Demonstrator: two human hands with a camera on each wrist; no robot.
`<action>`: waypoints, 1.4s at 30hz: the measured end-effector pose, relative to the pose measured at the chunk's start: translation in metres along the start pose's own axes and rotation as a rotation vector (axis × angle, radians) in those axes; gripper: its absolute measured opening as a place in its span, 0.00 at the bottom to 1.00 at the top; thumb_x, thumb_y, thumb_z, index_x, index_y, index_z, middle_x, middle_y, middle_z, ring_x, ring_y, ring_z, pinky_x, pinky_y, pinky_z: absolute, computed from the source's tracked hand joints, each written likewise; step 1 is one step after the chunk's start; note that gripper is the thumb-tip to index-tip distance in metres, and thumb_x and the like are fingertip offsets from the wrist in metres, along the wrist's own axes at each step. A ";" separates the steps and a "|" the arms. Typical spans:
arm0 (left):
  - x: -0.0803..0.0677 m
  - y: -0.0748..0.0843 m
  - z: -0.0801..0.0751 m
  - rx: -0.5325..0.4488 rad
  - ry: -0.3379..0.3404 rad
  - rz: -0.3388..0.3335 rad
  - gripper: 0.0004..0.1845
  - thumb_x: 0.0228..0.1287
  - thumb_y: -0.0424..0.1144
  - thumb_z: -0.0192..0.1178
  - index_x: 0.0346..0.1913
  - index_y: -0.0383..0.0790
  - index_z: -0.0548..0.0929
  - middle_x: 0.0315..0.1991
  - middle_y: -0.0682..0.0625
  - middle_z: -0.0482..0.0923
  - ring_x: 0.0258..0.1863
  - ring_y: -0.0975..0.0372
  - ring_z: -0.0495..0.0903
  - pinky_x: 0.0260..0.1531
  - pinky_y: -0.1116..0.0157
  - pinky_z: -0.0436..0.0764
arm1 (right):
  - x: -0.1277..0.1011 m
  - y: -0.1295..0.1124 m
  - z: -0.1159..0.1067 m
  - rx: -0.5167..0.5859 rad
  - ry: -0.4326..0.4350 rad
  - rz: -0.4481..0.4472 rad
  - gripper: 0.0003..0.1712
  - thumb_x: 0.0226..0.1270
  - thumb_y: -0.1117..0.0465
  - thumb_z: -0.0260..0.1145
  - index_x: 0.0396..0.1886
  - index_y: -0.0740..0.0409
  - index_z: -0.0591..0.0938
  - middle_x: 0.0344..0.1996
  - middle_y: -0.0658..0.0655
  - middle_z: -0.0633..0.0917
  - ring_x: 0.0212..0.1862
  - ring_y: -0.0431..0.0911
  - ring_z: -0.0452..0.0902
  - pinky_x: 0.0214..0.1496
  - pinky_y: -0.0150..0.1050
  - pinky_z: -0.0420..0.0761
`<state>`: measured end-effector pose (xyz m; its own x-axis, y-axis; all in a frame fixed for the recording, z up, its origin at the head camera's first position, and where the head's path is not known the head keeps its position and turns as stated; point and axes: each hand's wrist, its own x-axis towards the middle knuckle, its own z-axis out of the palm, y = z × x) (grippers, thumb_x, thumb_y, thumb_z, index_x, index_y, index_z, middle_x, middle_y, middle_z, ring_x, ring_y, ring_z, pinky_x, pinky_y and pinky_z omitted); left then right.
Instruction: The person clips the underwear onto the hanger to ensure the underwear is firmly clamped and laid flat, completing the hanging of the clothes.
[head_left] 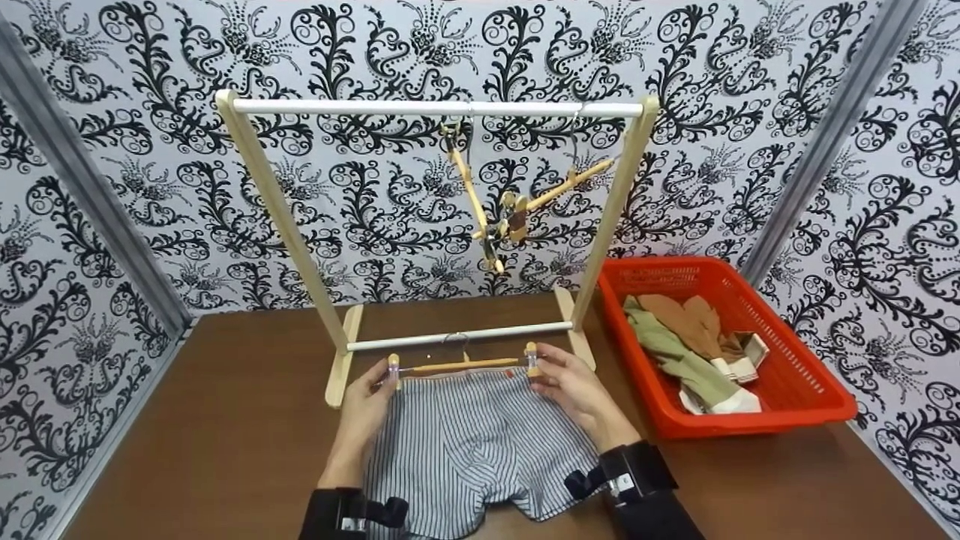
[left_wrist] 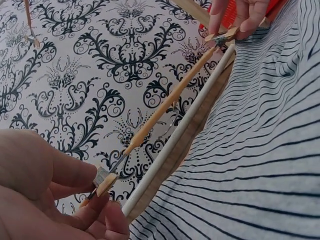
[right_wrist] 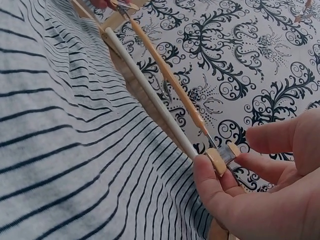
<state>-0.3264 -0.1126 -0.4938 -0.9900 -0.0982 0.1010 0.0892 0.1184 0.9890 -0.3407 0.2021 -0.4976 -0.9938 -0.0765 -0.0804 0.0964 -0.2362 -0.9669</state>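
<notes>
A wooden clip hanger (head_left: 465, 365) lies level at the waistband of grey-and-dark striped shorts (head_left: 465, 442). My left hand (head_left: 367, 401) pinches the left clip (left_wrist: 106, 182) between thumb and fingers. At the other end my right hand (head_left: 577, 390) holds the right clip (right_wrist: 219, 159), its fingers around the wooden pads. The shorts hang down below the hanger toward the table's front edge. Whether the clips bite the waistband cannot be made out. The hanger's metal hook (head_left: 456, 339) points away from me, near the rack's lower bar.
A wooden rack (head_left: 277, 210) with a white top bar (head_left: 360, 107) stands behind the hands. Two more clip hangers, one on the left (head_left: 469, 184) and one on the right (head_left: 570, 184), hang from it. At right sits a red basket (head_left: 814, 382) holding green and brown clothes (head_left: 675, 352).
</notes>
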 end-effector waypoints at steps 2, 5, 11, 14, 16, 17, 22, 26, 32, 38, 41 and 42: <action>0.002 0.000 0.000 -0.008 0.008 -0.017 0.24 0.76 0.27 0.51 0.70 0.19 0.65 0.68 0.26 0.67 0.68 0.39 0.67 0.68 0.46 0.66 | 0.001 -0.001 0.000 -0.004 0.001 0.002 0.28 0.78 0.70 0.53 0.74 0.73 0.63 0.59 0.67 0.73 0.44 0.48 0.78 0.50 0.39 0.80; 0.004 -0.003 0.001 -0.028 -0.004 -0.046 0.25 0.77 0.28 0.50 0.71 0.19 0.64 0.69 0.26 0.65 0.69 0.39 0.65 0.68 0.46 0.65 | 0.003 -0.001 -0.002 -0.017 0.001 0.010 0.28 0.78 0.70 0.53 0.74 0.73 0.62 0.60 0.68 0.73 0.44 0.48 0.78 0.51 0.41 0.80; 0.004 -0.009 0.001 -0.106 -0.063 -0.143 0.28 0.80 0.31 0.46 0.75 0.22 0.55 0.75 0.27 0.54 0.74 0.40 0.57 0.68 0.46 0.67 | 0.004 0.001 -0.003 -0.014 -0.026 0.018 0.29 0.79 0.69 0.53 0.75 0.73 0.61 0.61 0.69 0.74 0.46 0.49 0.78 0.56 0.44 0.79; 0.006 -0.009 0.001 -0.115 -0.084 -0.161 0.30 0.80 0.32 0.46 0.76 0.22 0.52 0.77 0.28 0.48 0.76 0.40 0.52 0.67 0.47 0.68 | 0.006 0.001 -0.002 -0.007 -0.037 0.011 0.29 0.79 0.68 0.53 0.75 0.72 0.61 0.62 0.69 0.74 0.49 0.50 0.77 0.60 0.46 0.77; 0.006 -0.010 0.000 -0.105 -0.100 -0.156 0.30 0.80 0.32 0.46 0.76 0.22 0.51 0.77 0.28 0.46 0.77 0.40 0.50 0.67 0.48 0.68 | 0.007 0.001 -0.002 -0.012 -0.030 0.013 0.29 0.79 0.67 0.53 0.75 0.72 0.61 0.64 0.70 0.73 0.53 0.53 0.75 0.62 0.48 0.75; 0.006 -0.010 0.000 -0.097 -0.105 -0.153 0.30 0.80 0.32 0.46 0.76 0.22 0.51 0.77 0.28 0.47 0.77 0.40 0.50 0.68 0.48 0.67 | 0.007 0.002 -0.003 -0.014 -0.025 0.018 0.29 0.79 0.67 0.53 0.75 0.71 0.62 0.65 0.70 0.72 0.57 0.55 0.73 0.63 0.50 0.74; 0.004 -0.014 -0.001 -0.076 -0.098 -0.141 0.27 0.80 0.32 0.46 0.74 0.22 0.58 0.74 0.28 0.57 0.72 0.41 0.61 0.67 0.47 0.68 | 0.004 0.003 -0.004 0.000 -0.001 0.040 0.29 0.80 0.67 0.52 0.75 0.73 0.61 0.74 0.73 0.61 0.73 0.65 0.57 0.73 0.57 0.64; 0.003 -0.015 -0.002 -0.079 -0.078 -0.145 0.26 0.79 0.32 0.46 0.72 0.20 0.61 0.71 0.26 0.63 0.69 0.41 0.65 0.66 0.47 0.69 | 0.003 0.003 -0.003 0.000 -0.039 0.039 0.30 0.81 0.68 0.49 0.75 0.78 0.56 0.76 0.76 0.53 0.77 0.67 0.46 0.76 0.59 0.55; 0.003 -0.016 -0.003 -0.044 -0.087 -0.143 0.25 0.79 0.33 0.48 0.71 0.20 0.64 0.72 0.27 0.61 0.72 0.40 0.61 0.70 0.46 0.64 | 0.003 0.005 -0.004 -0.007 -0.095 0.047 0.31 0.82 0.68 0.45 0.76 0.79 0.49 0.77 0.76 0.48 0.78 0.65 0.38 0.77 0.59 0.45; 0.003 -0.019 -0.003 -0.008 -0.101 -0.144 0.26 0.79 0.37 0.50 0.71 0.24 0.67 0.72 0.30 0.62 0.75 0.41 0.55 0.72 0.45 0.56 | 0.003 0.005 -0.005 0.003 -0.128 0.044 0.32 0.82 0.69 0.44 0.77 0.78 0.46 0.78 0.75 0.43 0.79 0.62 0.33 0.77 0.59 0.42; 0.001 -0.018 -0.001 -0.002 -0.101 -0.164 0.26 0.78 0.39 0.52 0.71 0.26 0.68 0.72 0.31 0.64 0.75 0.41 0.56 0.73 0.44 0.54 | 0.000 0.005 -0.006 -0.003 -0.132 0.045 0.32 0.82 0.68 0.44 0.77 0.77 0.47 0.78 0.75 0.43 0.79 0.63 0.34 0.77 0.59 0.42; 0.001 -0.018 -0.001 0.002 -0.101 -0.170 0.26 0.78 0.39 0.52 0.71 0.27 0.68 0.71 0.31 0.66 0.74 0.41 0.57 0.73 0.44 0.54 | 0.000 0.005 -0.006 -0.011 -0.128 0.046 0.31 0.82 0.68 0.44 0.77 0.77 0.48 0.78 0.75 0.44 0.79 0.64 0.35 0.77 0.59 0.43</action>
<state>-0.3289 -0.1156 -0.5115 -0.9967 -0.0178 -0.0794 -0.0809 0.1107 0.9906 -0.3401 0.2069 -0.5036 -0.9731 -0.2100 -0.0943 0.1409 -0.2192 -0.9654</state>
